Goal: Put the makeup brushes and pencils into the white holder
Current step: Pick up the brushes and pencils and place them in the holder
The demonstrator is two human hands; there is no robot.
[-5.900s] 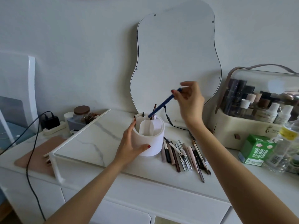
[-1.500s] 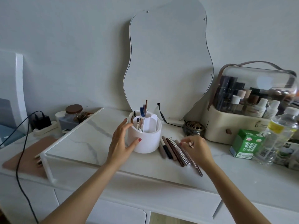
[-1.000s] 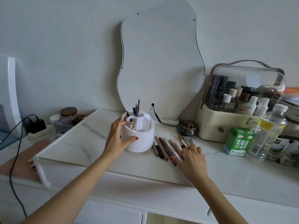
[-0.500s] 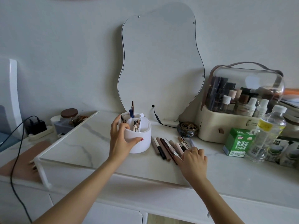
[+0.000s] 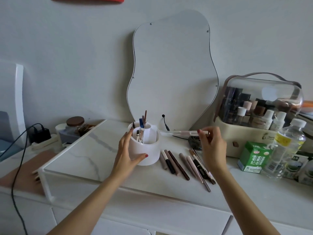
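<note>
The white holder [image 5: 149, 155] stands on the marble top with several brushes and pencils [image 5: 142, 126] upright inside it. My left hand [image 5: 126, 153] grips its left side, thumb across the front. My right hand [image 5: 211, 145] is raised to the right of the holder and pinches a pale pink pencil [image 5: 184, 132], held level with its tip pointing at the holder's rim. Several more pencils and brushes [image 5: 184, 164] lie in a row on the top, between the holder and my right forearm.
A wavy mirror [image 5: 171, 70] leans on the wall behind the holder. A clear-lidded cosmetics case [image 5: 257, 119], a green carton [image 5: 253, 156] and a water bottle [image 5: 284, 150] stand at the right. A jar [image 5: 75, 128] and a black cable [image 5: 17, 167] are at the left.
My right hand has lifted off the row of pencils with a pink pencil and raised it toward the holder. My left hand has kept its hold on the holder.
</note>
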